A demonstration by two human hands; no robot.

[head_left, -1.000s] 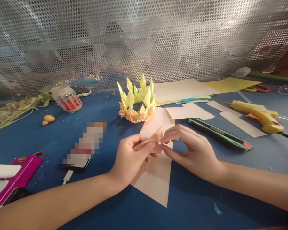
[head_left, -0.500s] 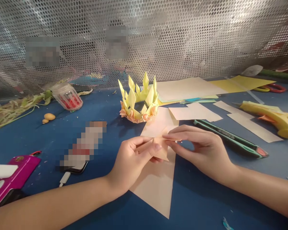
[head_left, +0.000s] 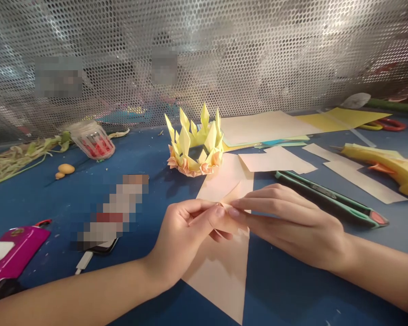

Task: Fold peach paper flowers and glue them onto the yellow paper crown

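Note:
Both hands meet over a long strip of pale peach paper (head_left: 217,276) on the blue table. Between my left hand (head_left: 187,240) and my right hand (head_left: 289,222) is a small folded piece of peach paper (head_left: 231,195). Thumb and fingers of the left hand pinch it from the left. The right hand's fingertips and thumb pinch its right side, hiding most of it. One pointed flap sticks up above the fingertips. Just beyond the hands stands a paper crown (head_left: 195,149) with yellow spikes and peach folded pieces around its base.
A green utility knife (head_left: 326,197), cut paper pieces (head_left: 279,159) and a yellow glue gun (head_left: 377,158) lie to the right. Leftward are a phone (head_left: 105,246) with a cable, a magenta object (head_left: 23,249) and a jar (head_left: 93,140) holding red bits. Perforated metal mesh (head_left: 204,59) rises behind.
My right hand has turned flatter and closed in against the left fingertips. The folded paper's lower flap, visible before, is now mostly covered, and its point stands up. The view has shifted slightly.

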